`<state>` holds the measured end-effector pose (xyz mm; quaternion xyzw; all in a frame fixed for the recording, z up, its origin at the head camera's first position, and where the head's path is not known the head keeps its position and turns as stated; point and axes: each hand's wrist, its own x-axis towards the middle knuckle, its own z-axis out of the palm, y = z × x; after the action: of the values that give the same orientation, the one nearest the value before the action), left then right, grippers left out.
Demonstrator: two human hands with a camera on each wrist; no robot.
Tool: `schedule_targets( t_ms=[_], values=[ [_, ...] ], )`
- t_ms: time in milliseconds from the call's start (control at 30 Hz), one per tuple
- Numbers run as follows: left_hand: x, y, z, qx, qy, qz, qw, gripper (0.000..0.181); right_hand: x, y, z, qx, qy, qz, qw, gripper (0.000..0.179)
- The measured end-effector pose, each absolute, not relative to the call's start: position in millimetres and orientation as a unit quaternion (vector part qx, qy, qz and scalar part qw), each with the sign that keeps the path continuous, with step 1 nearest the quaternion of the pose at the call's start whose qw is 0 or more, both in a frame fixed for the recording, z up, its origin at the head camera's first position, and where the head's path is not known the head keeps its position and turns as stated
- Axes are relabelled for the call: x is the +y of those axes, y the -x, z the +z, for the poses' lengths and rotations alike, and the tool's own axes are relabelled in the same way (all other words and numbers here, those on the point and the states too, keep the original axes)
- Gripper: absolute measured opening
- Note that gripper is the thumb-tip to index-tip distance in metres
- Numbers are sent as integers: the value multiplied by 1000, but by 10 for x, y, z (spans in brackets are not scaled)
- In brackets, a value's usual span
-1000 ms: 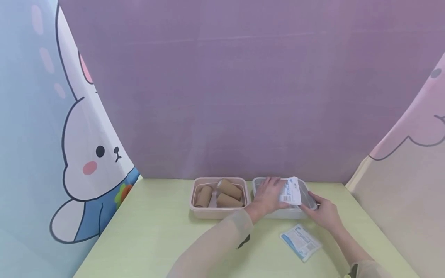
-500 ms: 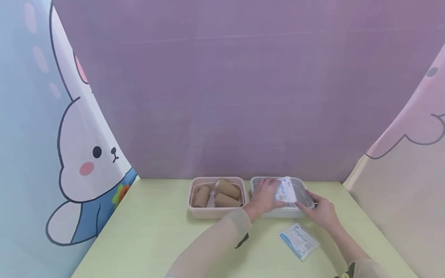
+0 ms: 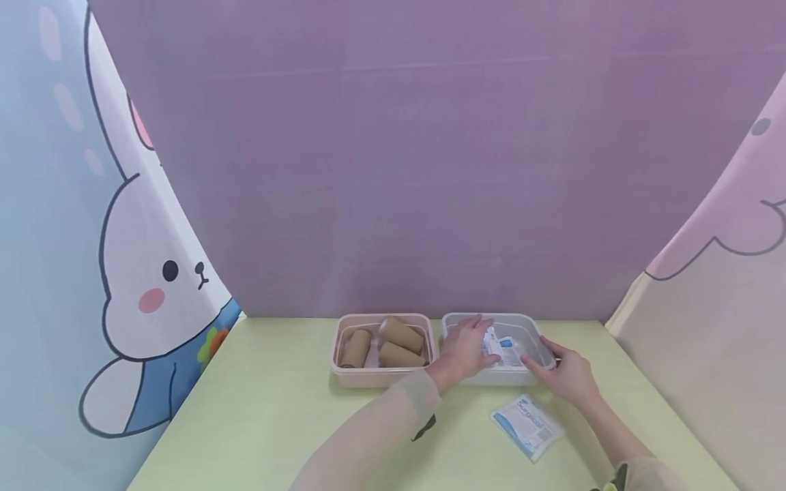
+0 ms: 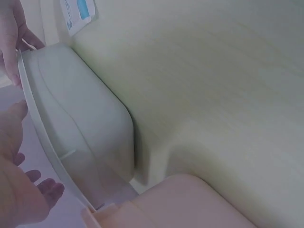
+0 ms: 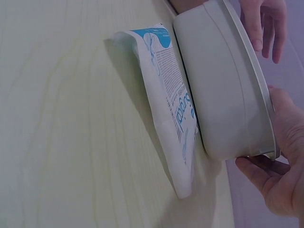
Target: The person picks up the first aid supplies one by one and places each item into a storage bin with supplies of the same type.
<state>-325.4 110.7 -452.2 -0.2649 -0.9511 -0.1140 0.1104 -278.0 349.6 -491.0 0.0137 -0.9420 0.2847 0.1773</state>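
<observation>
A whitish plastic box (image 3: 510, 377) stands at the back right of the table. My left hand (image 3: 464, 348) hovers over its left half, fingers spread and loosely bent, with nothing seen between them in the left wrist view. A white and blue packet (image 3: 508, 350) lies inside the box, partly hidden by that hand; whether there is more than one packet cannot be told. My right hand (image 3: 570, 376) grips the box's front right corner, thumb over the rim and fingers underneath. Another packet, printed "Surgical" (image 3: 528, 427), lies on the table in front.
Left of the whitish box stands a pink plastic box (image 3: 383, 377) holding brown rolls (image 3: 402, 354). A purple sheet (image 3: 393, 170) hangs behind the table (image 3: 258, 423). Cartoon-printed curtains (image 3: 166, 307) hang at both sides.
The packet under my left hand has gone from rim height down into the box, and the hand has let go of it. My right hand keeps its hold on the corner.
</observation>
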Motion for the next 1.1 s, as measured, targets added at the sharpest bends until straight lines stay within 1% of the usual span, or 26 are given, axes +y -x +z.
schedule_targets(
  t_ms=[167, 367, 567, 667, 767, 833, 1000, 1100],
  values=[
    [1135, 3170, -4463, -943, 288, -105, 130, 75, 3474, 2772, -4891, -940, -17, 286, 183, 72],
    [1239, 2936, -4427, -925, 333, -110, 144, 71, 3480, 2768, -4901, -936, -26, 296, 190, 71],
    [1336, 2643, -4535, -898, 393, -146, 136, 59, 3516, 2760, -4909, -936, -30, 299, 183, 68],
    [1374, 2541, -4625, -890, 405, -150, 147, 63, 3526, 2754, -4911, -937, -25, 300, 176, 69],
    [1396, 2470, -4723, -886, 413, -139, 160, 70, 3528, 2750, -4915, -939, -19, 297, 173, 73],
    [1403, 2440, -4787, -884, 420, -131, 160, 73, 3524, 2749, -4920, -940, -16, 294, 173, 76],
    [1400, 2396, -4877, -885, 429, -109, 147, 68, 3517, 2767, -4937, -939, -19, 287, 186, 74],
    [1402, 2381, -4917, -881, 441, -89, 148, 68, 3513, 2775, -4942, -938, -21, 288, 190, 74]
  ],
)
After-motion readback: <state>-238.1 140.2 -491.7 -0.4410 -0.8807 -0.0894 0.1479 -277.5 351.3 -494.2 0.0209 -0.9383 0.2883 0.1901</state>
